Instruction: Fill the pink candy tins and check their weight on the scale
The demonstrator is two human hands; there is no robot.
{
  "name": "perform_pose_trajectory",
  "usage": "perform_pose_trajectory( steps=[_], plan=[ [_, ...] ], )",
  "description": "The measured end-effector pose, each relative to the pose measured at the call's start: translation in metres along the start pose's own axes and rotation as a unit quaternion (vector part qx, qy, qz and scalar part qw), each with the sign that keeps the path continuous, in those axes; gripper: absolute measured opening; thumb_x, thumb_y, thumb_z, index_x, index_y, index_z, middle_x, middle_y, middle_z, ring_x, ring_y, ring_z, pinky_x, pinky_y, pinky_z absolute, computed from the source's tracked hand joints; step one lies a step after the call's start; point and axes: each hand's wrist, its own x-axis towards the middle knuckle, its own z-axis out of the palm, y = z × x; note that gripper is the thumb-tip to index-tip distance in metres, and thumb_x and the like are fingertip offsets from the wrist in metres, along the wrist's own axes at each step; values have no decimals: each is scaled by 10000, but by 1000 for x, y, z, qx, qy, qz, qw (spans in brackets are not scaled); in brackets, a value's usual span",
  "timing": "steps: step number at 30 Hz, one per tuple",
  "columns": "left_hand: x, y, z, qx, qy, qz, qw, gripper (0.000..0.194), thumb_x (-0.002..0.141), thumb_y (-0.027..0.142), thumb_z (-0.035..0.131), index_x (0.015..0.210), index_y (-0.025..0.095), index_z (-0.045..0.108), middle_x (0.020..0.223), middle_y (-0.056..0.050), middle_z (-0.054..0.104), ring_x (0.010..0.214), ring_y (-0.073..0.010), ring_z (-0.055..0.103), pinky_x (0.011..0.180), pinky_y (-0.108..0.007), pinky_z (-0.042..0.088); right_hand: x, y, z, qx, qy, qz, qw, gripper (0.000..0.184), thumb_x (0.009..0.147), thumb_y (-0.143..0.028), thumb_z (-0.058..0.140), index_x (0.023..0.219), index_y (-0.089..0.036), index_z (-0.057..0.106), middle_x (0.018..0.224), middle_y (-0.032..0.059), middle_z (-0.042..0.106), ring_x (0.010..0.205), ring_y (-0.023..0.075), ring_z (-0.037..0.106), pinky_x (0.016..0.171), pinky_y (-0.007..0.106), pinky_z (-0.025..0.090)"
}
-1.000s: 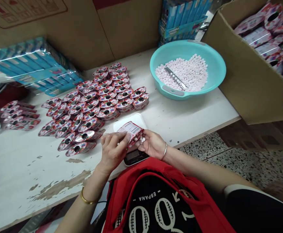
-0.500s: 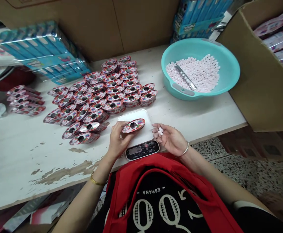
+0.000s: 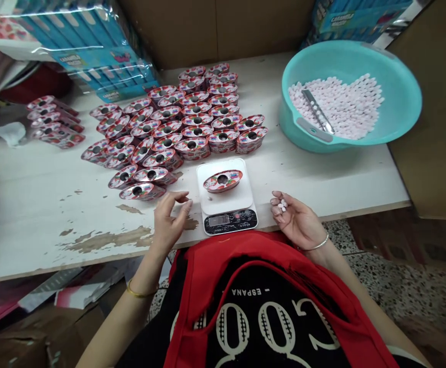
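Note:
A red and white oval box (image 3: 212, 185) with a round hole in its top stands on the white platform of a digital scale (image 3: 203, 204). My left hand (image 3: 170, 219) is just left of the scale, thumb and fingers apart, with nothing in it. To the right of the scale my right hand (image 3: 297, 220) is turned palm up, its fingers curled around several small white candies (image 3: 282, 205). Many more pale candies (image 3: 351, 110) lie in a turquoise basin (image 3: 395, 115), with a narrow metal strip (image 3: 318, 111) resting on them.
Rows of similar oval boxes (image 3: 197, 145) stand behind and left of the scale. A few more boxes (image 3: 56, 122) lean together at the far left near a crumpled white tissue (image 3: 11, 134). Blue wrapped packs (image 3: 96, 59) stand at the back; a cardboard box (image 3: 429, 168) is at the right.
My left hand has let go of the oval box, which now stands on the scale, and has drawn back to the left. My right hand has moved away from the scale, still holding the candies.

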Motion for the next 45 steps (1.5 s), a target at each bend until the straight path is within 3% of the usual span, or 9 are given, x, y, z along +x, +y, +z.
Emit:
perform_pose_trajectory(
  steps=[11, 16, 23, 28, 32, 37, 40, 42, 45],
  plan=[
    [3, 22, 28, 25, -52, 11, 998, 211, 884, 390, 596, 968, 203, 644, 815, -12, 631, 820, -168, 580, 797, -335, 357, -13, 15, 0, 46, 8, 34, 998, 156, 786, -218, 672, 933, -167, 661, 758, -18, 594, 577, 44, 518, 455, 123, 419],
    [5, 30, 34, 49, -44, 15, 998, 101, 880, 286, 602, 870, 193, 640, 803, -3, 632, 799, -156, 569, 797, -337, 301, -11, 29, 9, 50, -16, 58, 997, 163, 795, -233, 677, 939, -158, 664, 757, -7, 611, 570, 57, 514, 441, 141, 404],
    [1, 23, 30, 39, -14, -2, 999, 158, 895, 337, 594, 839, 199, 645, 740, 14, 609, 758, -142, 573, 798, -327, 326, -2, 39, 18, 20, -79, 74, 994, 234, 759, -310, 751, 920, -157, 676, 747, -2, 620, 542, 56, 498, 426, 160, 362],
    [1, 41, 21, 16, 66, 96, 993, 104, 886, 296, 617, 863, 197, 638, 727, 11, 615, 719, -134, 560, 764, -317, 355, 0, 39, 16, 24, -73, 68, 995, 269, 732, -334, 779, 915, -162, 684, 746, -8, 616, 539, 51, 496, 422, 152, 355],
    [19, 63, 17, 16, 116, 154, 981, 70, 881, 269, 626, 896, 203, 642, 723, 13, 615, 709, -133, 556, 760, -322, 356, 0, 39, 17, 26, -72, 68, 995, 314, 696, -352, 806, 911, -156, 687, 741, -13, 615, 531, 50, 501, 411, 151, 350],
    [52, 71, 17, 61, 44, 176, 981, 161, 909, 338, 582, 973, 221, 672, 820, -16, 629, 807, -160, 565, 795, -348, 342, -4, 31, 18, 28, -51, 47, 997, 279, 725, -333, 788, 926, -162, 698, 761, -10, 609, 547, 46, 496, 422, 144, 371],
    [60, 71, 17, 83, 6, 160, 984, 318, 885, 434, 597, 1120, 223, 637, 1022, -67, 633, 965, -206, 562, 828, -361, 353, -9, 20, 15, 42, -10, 35, 998, 291, 698, -317, 807, 925, -160, 715, 765, -10, 601, 569, 44, 496, 431, 130, 402],
    [61, 73, 16, 109, -63, 176, 976, 445, 858, 481, 618, 1211, 213, 584, 1117, -93, 620, 1031, -231, 553, 839, -366, 360, -10, 13, 8, 51, 35, 35, 997, 318, 647, -290, 834, 912, -154, 725, 767, -9, 603, 588, 46, 509, 448, 121, 438],
    [66, 75, 8, 161, -170, 220, 947, 374, 899, 434, 570, 1196, 206, 573, 1046, -74, 653, 959, -212, 573, 823, -361, 362, -2, 5, -4, 60, 109, 42, 991, 319, 610, -229, 822, 907, -157, 734, 757, -9, 606, 606, 59, 544, 498, 128, 512]
  ],
)
